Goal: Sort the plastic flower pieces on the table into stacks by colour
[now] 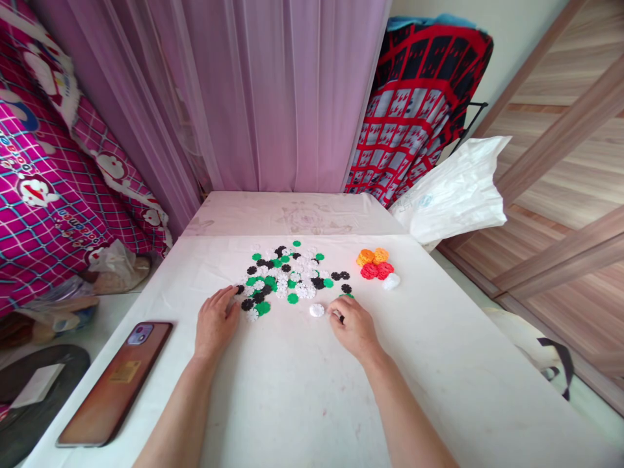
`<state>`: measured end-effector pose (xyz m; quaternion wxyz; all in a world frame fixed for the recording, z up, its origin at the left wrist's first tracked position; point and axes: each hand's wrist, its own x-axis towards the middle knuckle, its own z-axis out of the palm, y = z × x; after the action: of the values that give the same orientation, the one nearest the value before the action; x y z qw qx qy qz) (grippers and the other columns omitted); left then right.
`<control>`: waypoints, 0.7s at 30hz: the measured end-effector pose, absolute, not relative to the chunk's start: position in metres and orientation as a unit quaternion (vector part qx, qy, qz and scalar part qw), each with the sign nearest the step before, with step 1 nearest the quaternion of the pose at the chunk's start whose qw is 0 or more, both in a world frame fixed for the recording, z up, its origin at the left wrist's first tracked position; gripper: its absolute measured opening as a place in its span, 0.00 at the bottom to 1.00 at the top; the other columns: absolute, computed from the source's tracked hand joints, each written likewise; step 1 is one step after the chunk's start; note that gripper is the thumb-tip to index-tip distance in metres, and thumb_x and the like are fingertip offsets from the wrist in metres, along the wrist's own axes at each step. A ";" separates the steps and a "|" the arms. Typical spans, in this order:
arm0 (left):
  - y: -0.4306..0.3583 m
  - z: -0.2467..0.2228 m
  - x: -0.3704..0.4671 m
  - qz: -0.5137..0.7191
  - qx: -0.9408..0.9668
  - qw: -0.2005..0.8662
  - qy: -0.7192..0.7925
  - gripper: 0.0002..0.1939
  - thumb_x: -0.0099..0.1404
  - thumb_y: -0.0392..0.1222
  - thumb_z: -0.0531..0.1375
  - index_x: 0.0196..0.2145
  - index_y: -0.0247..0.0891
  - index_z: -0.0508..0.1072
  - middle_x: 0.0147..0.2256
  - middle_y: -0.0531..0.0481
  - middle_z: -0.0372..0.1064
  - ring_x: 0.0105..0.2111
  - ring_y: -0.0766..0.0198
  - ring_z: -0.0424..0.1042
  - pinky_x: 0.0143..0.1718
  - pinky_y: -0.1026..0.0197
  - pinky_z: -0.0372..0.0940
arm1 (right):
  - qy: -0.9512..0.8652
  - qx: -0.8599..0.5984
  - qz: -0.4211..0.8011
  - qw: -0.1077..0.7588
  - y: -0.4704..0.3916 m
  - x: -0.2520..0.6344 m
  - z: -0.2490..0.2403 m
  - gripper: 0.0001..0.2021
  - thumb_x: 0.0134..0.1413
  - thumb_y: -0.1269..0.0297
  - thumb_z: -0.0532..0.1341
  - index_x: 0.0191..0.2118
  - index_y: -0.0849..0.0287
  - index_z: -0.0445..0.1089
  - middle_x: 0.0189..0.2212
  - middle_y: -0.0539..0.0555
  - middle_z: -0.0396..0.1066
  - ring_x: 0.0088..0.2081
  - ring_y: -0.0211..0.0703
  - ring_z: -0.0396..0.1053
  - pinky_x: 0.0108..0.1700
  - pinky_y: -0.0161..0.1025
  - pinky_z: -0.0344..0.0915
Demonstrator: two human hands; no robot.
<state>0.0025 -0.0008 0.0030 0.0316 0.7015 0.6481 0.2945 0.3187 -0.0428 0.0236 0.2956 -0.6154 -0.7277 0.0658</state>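
Notched plastic discs in white, green and black, like snowflake building discs, lie in a loose pile (pixel 306 276) on the table in the head view. My left hand (pixel 217 322) rests at the pile's left edge, fingers stretched out and the fingertips by a black disc (pixel 239 289). On the other side, my right hand (pixel 355 325) has its fingers curled in, with a small black disc (pixel 341 319) partly showing between them. Just left of that hand sits a white stack of discs (pixel 316 311). A green disc (pixel 348 296) peeks out behind its knuckles.
Orange, red and white disc clusters (pixel 374 265) sit right of the pile. A brown phone (pixel 117 383) lies at the table's left side. Beyond the right back edge stands a white plastic bag (pixel 455 192). Purple curtains (pixel 287 97) hang behind the white table (pixel 292 403).
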 end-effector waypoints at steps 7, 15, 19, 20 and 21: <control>-0.001 0.004 0.003 0.291 0.702 0.034 0.649 0.20 0.64 0.44 0.51 0.50 0.41 0.73 0.53 0.45 0.72 0.53 0.51 0.69 0.55 0.47 0.63 | -0.752 -0.613 0.060 0.233 -0.045 0.318 0.022 0.14 0.49 0.78 0.54 0.27 0.52 0.73 0.31 0.49 0.73 0.35 0.40 0.68 0.39 0.36 0.61; -0.001 0.001 0.003 0.294 0.700 0.033 0.650 0.19 0.65 0.43 0.51 0.51 0.42 0.73 0.53 0.46 0.72 0.55 0.52 0.68 0.56 0.48 0.62 | -0.759 -0.606 0.058 0.229 -0.041 0.315 0.019 0.13 0.49 0.78 0.56 0.29 0.52 0.73 0.31 0.49 0.74 0.36 0.40 0.69 0.40 0.36 0.62; 0.000 0.002 0.001 0.306 0.697 0.048 0.647 0.19 0.64 0.44 0.52 0.50 0.42 0.73 0.53 0.45 0.72 0.54 0.52 0.69 0.56 0.47 0.62 | -0.749 -0.608 0.072 0.251 -0.042 0.315 0.017 0.14 0.49 0.78 0.55 0.29 0.52 0.73 0.31 0.48 0.74 0.36 0.40 0.70 0.39 0.35 0.62; 0.001 0.003 0.000 0.310 0.698 0.059 0.643 0.19 0.64 0.44 0.52 0.49 0.42 0.74 0.53 0.45 0.72 0.54 0.52 0.69 0.56 0.47 0.62 | -0.744 -0.610 0.076 0.263 -0.042 0.316 0.016 0.14 0.49 0.78 0.54 0.29 0.52 0.73 0.31 0.48 0.74 0.36 0.40 0.70 0.38 0.35 0.62; 0.001 0.004 -0.002 0.311 0.702 0.074 0.636 0.18 0.63 0.45 0.53 0.47 0.42 0.75 0.53 0.45 0.72 0.53 0.53 0.70 0.56 0.48 0.63 | -0.737 -0.612 0.079 0.275 -0.042 0.318 0.015 0.14 0.49 0.77 0.54 0.29 0.52 0.73 0.31 0.48 0.74 0.35 0.39 0.70 0.37 0.35 0.62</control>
<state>-0.0023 0.0011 0.0038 0.0745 0.7024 0.6361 0.3108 0.3176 -0.0416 0.0154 0.2753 -0.6125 -0.7367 0.0794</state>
